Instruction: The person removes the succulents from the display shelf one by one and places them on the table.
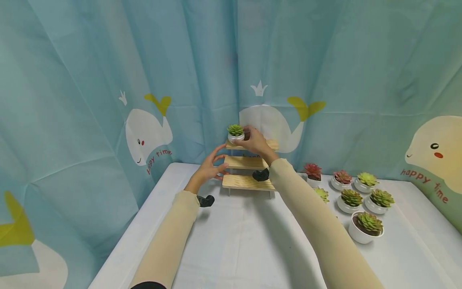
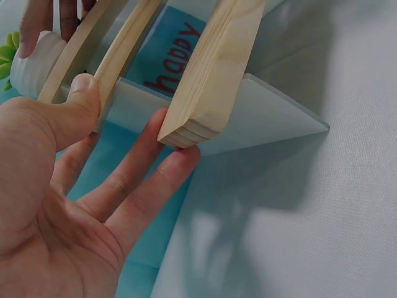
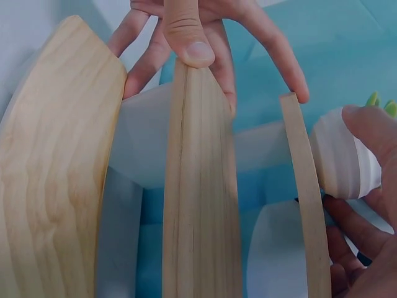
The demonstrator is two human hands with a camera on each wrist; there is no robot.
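Note:
A three-tier wooden stand (image 1: 247,182) with pale boards and translucent side panels stands at the back of the white table. My left hand (image 1: 208,167) holds its left end. The thumb (image 2: 84,93) lies on the middle board with a finger behind it, while other fingers touch the ends of the top and bottom boards. On the left of the top board is a small green succulent (image 1: 236,130) in a white ribbed pot (image 3: 344,155). My right hand (image 1: 255,141) grips this pot from the right side, thumb in front and fingers behind.
Several potted succulents, green and red, stand on the right of the table, among them a larger white pot (image 1: 364,230) nearest me and a red succulent (image 1: 313,170) at the back. A blue whale-print curtain (image 1: 202,80) hangs close behind the stand.

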